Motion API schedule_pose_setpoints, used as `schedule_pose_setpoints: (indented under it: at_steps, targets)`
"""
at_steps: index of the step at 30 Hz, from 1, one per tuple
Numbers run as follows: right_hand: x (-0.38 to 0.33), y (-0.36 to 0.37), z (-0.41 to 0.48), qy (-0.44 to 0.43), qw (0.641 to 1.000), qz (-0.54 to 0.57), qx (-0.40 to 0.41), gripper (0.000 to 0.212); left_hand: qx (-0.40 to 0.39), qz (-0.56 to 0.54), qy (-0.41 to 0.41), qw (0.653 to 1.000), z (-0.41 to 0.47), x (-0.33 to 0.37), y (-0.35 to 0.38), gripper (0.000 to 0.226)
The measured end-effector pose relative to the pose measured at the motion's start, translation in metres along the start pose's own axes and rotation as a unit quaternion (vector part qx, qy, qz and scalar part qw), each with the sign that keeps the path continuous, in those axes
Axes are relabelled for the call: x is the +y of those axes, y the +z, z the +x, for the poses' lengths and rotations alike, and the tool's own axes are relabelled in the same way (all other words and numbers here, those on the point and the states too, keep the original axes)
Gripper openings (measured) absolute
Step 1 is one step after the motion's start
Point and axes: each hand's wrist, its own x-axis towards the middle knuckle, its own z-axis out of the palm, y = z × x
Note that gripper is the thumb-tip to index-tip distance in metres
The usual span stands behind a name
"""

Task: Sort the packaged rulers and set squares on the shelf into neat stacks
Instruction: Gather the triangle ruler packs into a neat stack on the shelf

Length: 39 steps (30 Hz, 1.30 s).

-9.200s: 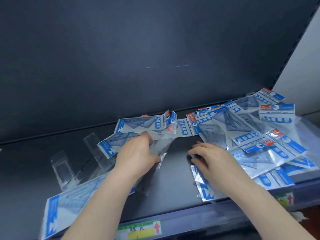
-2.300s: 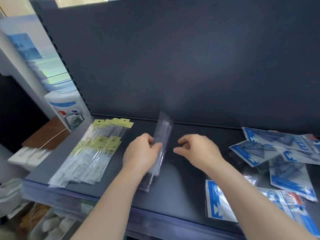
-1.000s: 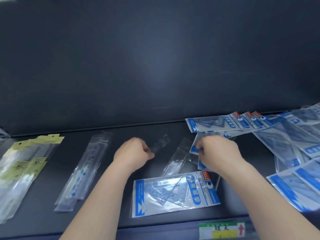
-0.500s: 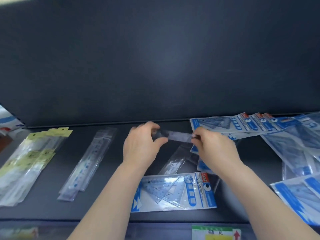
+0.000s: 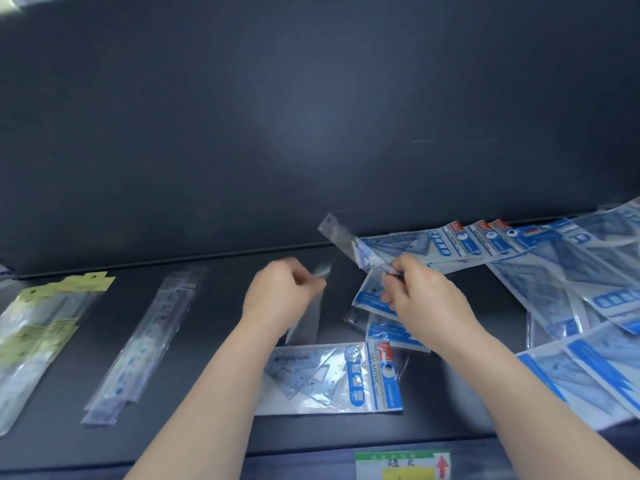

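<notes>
clear ruler sleeve (image 5: 341,239), mid-sort, pinched in right hand (image 5: 426,299); left hand (image 5: 277,296) blurred, grip unclear. likely next: ruler stack (image 5: 145,341) at nine o'clock.

R grip (image 5: 422,296) pinches clear ruler pkt (image 5: 341,237) over shelf (image 5: 214,341); L grip (image 5: 277,296) blurred.

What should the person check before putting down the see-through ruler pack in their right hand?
1. Right hand grip on the clear ruler pack: ok, pinched at its lower end, lifted off the shelf.
2. Left hand holding anything: cannot tell, blurred.
3. Matching clear ruler stack lying at left: ok.
4. Yellow-label ruler stack kept apart from it: ok.
5. Set square packs stacked neatly: not ok, spread and overlapping at right.
</notes>
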Motion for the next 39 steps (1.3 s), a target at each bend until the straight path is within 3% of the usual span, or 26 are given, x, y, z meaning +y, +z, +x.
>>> schedule_pose_setpoints:
  at_steps: [3,7,10,12,14,17,20,22,25,28,30,32,34,37,39]
  targets:
    - [-0.014,-0.001,0.002,-0.018,0.996,0.085,-0.018,0.014,0.142,-0.22,0.006,0.965,0.005,0.006,-0.009,0.019]
    - [-0.037,-0.006,-0.001,-0.07,0.966,0.236,-0.075,0.012,0.111,-0.433,-0.021,0.894,0.001,0.024,-0.014,0.019]
    - [-0.045,-0.004,0.001,-0.083,0.946,0.303,-0.075,0.01,0.079,-0.521,-0.008,0.85,-0.003,0.036,-0.021,0.012]
    - [-0.047,-0.005,0.002,-0.063,0.931,0.354,-0.06,0.007,0.063,-0.512,-0.006,0.857,-0.005,0.04,-0.025,0.009]
    - [-0.045,-0.006,0.003,-0.03,0.925,0.377,-0.034,0.006,0.071,-0.455,-0.039,0.887,-0.007,0.039,-0.025,0.021]
    - [-0.04,-0.003,0.001,-0.003,0.936,0.352,-0.025,0.008,0.028,-0.447,-0.069,0.891,-0.014,0.034,-0.022,0.038]
    - [-0.037,0.003,-0.002,0.007,0.942,0.333,-0.053,0.012,-0.012,-0.4,-0.023,0.916,-0.024,0.027,-0.011,0.018]
    - [-0.034,0.007,-0.003,0.035,0.942,0.327,-0.073,0.024,-0.007,-0.392,-0.034,0.919,-0.026,0.021,-0.006,0.01]
    - [-0.025,0.01,-0.004,0.089,0.947,0.298,-0.081,0.014,-0.022,-0.366,-0.092,0.926,-0.021,0.007,-0.004,0.012]
    - [-0.018,0.013,-0.007,0.146,0.94,0.278,-0.134,0.029,-0.05,-0.314,-0.108,0.942,-0.018,-0.001,-0.004,0.014]
    - [-0.019,0.013,-0.006,0.141,0.939,0.278,-0.147,0.018,-0.062,-0.296,-0.115,0.946,-0.017,-0.002,-0.004,0.013]
    - [-0.023,0.011,-0.004,0.126,0.931,0.316,-0.131,0.003,-0.078,-0.293,-0.124,0.945,-0.016,-0.003,-0.003,0.012]
    - [-0.026,0.007,-0.002,0.116,0.926,0.335,-0.129,0.005,-0.085,-0.335,-0.121,0.931,-0.015,-0.001,-0.003,0.011]
    - [-0.029,0.002,-0.005,0.094,0.925,0.3,-0.213,0.005,-0.062,-0.454,-0.095,0.883,-0.013,0.005,-0.005,0.008]
    - [-0.029,0.0,-0.007,0.069,0.93,0.27,-0.238,0.01,-0.05,-0.459,-0.071,0.884,-0.012,0.008,-0.005,0.006]
